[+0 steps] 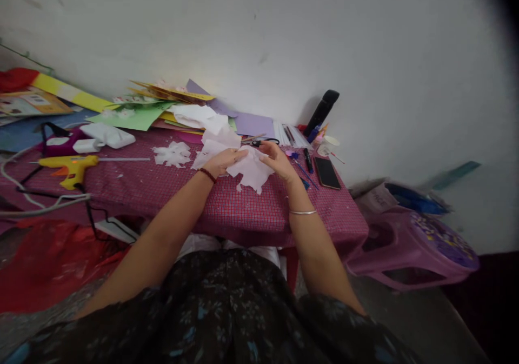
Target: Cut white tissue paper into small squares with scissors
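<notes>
A sheet of pale pink tissue-like paper (253, 170) with ragged, cut-out edges is held in front of me above the table. My left hand (224, 161) pinches its left side between thumb and fingers. My right hand (277, 161) has its thumb against the paper's right edge, the fingers curved above it. More pale paper (221, 138) lies behind and to the left of my left hand. Farther left, a small heap of white cut paper pieces (172, 154) rests on the checked tablecloth (243, 210). Scissors (265, 141) lie just behind my right hand, partly covered.
A yellow glue gun (73, 166) with a glue stick and cables lies at the left. Coloured paper sheets (133, 114) are piled along the wall. A phone (327, 172), a black marker (308, 160) and brushes lie at the right. A pink plastic stool (405, 245) stands beside the table.
</notes>
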Action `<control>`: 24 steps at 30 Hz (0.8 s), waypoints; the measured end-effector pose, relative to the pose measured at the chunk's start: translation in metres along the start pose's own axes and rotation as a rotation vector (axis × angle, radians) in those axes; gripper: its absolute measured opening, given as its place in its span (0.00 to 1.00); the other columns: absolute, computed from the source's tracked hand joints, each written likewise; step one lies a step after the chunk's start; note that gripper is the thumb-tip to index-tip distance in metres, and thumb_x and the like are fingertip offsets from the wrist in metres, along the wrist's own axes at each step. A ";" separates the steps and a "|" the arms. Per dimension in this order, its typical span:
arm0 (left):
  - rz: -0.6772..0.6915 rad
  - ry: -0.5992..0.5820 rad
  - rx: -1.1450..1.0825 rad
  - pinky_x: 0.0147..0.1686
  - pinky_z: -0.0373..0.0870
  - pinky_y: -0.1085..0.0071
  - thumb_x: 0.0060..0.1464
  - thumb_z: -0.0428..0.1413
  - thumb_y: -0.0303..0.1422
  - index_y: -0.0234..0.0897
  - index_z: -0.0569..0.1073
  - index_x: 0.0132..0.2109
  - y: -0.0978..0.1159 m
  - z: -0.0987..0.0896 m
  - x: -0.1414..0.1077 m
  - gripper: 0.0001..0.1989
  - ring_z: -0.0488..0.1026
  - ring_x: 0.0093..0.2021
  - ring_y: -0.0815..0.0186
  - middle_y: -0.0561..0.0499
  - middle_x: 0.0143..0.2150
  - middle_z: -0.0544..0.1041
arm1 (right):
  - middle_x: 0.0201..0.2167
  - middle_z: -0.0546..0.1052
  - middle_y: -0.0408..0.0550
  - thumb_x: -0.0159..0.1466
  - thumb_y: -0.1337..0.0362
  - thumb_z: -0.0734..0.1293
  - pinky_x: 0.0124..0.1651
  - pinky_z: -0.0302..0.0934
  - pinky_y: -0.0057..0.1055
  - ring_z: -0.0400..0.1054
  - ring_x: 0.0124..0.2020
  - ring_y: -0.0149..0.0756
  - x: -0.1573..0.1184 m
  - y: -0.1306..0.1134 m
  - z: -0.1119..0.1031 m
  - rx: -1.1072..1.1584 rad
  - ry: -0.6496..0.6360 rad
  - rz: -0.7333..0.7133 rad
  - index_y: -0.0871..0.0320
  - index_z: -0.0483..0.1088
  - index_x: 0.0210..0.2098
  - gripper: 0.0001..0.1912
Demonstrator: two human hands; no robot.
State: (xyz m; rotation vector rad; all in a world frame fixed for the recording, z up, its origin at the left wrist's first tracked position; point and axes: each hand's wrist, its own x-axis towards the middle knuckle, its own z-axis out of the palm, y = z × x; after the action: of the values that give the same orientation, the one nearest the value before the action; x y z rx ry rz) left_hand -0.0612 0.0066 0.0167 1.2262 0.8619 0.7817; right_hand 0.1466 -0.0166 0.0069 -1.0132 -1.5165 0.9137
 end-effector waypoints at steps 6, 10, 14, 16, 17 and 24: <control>-0.030 -0.092 0.068 0.22 0.61 0.76 0.55 0.61 0.30 0.33 0.72 0.30 -0.003 -0.001 0.002 0.08 0.68 0.20 0.72 0.52 0.22 0.73 | 0.53 0.75 0.56 0.52 0.42 0.73 0.59 0.63 0.49 0.69 0.56 0.49 -0.002 0.003 0.016 -0.171 -0.220 -0.064 0.54 0.64 0.57 0.39; -0.052 -0.122 0.107 0.21 0.60 0.76 0.53 0.63 0.32 0.33 0.73 0.32 -0.008 0.000 0.003 0.08 0.66 0.18 0.74 0.54 0.21 0.72 | 0.51 0.77 0.53 0.47 0.50 0.77 0.58 0.63 0.46 0.71 0.52 0.48 -0.006 0.006 0.028 -0.217 -0.223 -0.082 0.56 0.67 0.53 0.37; -0.015 -0.148 0.138 0.23 0.63 0.75 0.55 0.60 0.33 0.33 0.73 0.33 -0.001 0.000 0.007 0.07 0.68 0.21 0.72 0.53 0.24 0.74 | 0.41 0.78 0.50 0.52 0.57 0.72 0.53 0.64 0.45 0.71 0.45 0.46 0.001 0.009 0.033 -0.289 -0.097 -0.093 0.57 0.70 0.42 0.20; 0.026 -0.187 0.171 0.26 0.66 0.74 0.52 0.61 0.30 0.33 0.74 0.34 0.017 -0.002 0.010 0.04 0.71 0.24 0.70 0.51 0.27 0.76 | 0.35 0.77 0.47 0.55 0.58 0.68 0.48 0.66 0.42 0.70 0.39 0.43 0.012 0.005 0.032 -0.314 -0.036 -0.097 0.57 0.69 0.36 0.12; 0.052 -0.195 0.197 0.26 0.66 0.74 0.50 0.62 0.28 0.33 0.75 0.34 0.030 -0.004 0.011 0.04 0.71 0.24 0.70 0.50 0.28 0.76 | 0.32 0.76 0.46 0.56 0.58 0.67 0.45 0.66 0.40 0.70 0.37 0.42 0.019 0.001 0.030 -0.322 -0.014 -0.100 0.56 0.69 0.33 0.09; 0.521 0.054 0.716 0.29 0.56 0.74 0.47 0.59 0.22 0.32 0.73 0.26 0.108 0.003 -0.028 0.05 0.63 0.25 0.71 0.55 0.23 0.65 | 0.34 0.77 0.48 0.63 0.60 0.63 0.46 0.67 0.40 0.72 0.38 0.42 0.027 -0.051 0.015 -0.338 0.010 -0.173 0.56 0.72 0.35 0.08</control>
State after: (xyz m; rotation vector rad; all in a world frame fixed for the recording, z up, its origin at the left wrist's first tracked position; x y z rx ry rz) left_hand -0.0765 -0.0008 0.1274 2.1275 0.9095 0.9539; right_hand 0.1227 -0.0102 0.0609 -1.1004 -1.7576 0.5399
